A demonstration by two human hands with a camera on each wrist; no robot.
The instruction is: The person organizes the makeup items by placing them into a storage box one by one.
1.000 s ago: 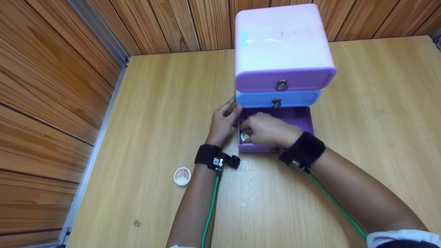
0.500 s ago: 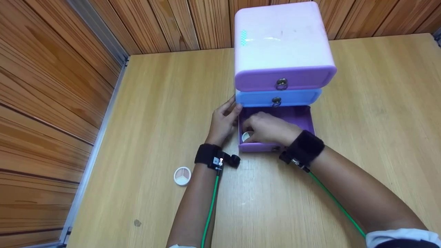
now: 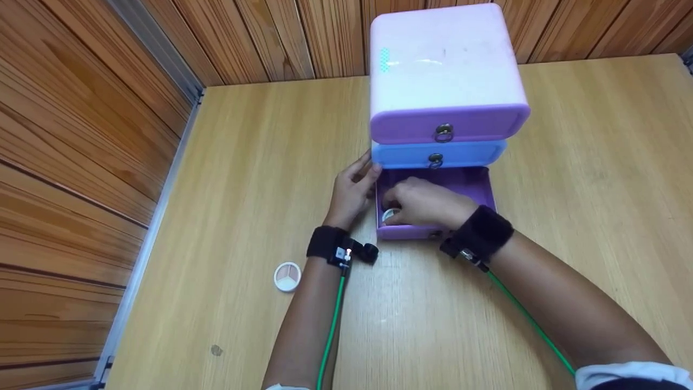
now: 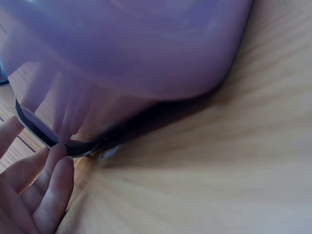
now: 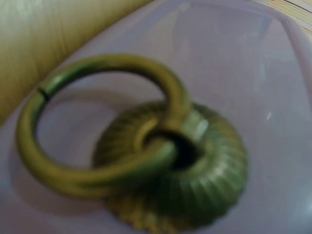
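Note:
A small drawer cabinet (image 3: 444, 65) has its bottom purple drawer (image 3: 406, 233) pulled out. Inside that drawer my right hand (image 3: 425, 200) reaches down at the left, thumb and fingers around a round white makeup compact (image 3: 389, 214), partly hidden by the hand. My left hand (image 3: 351, 195) lies against the cabinet's left side, thumb at the front edge beside the blue drawer (image 3: 465, 155). In the left wrist view, its fingertips (image 4: 61, 168) touch the cabinet's dark-edged rim. The right wrist view is filled by the drawer's brass ring pull (image 5: 170, 151).
Another round makeup compact (image 3: 287, 277), with three pale sections, lies on the table (image 3: 238, 216) left of my left forearm. Wooden plank walls (image 3: 335, 38) stand behind and to the left. Green cables (image 3: 525, 317) run along both forearms.
My right hand shifts slightly to the right inside the drawer, and the compact at its fingers moves with it. The left hand stays at the cabinet's side.

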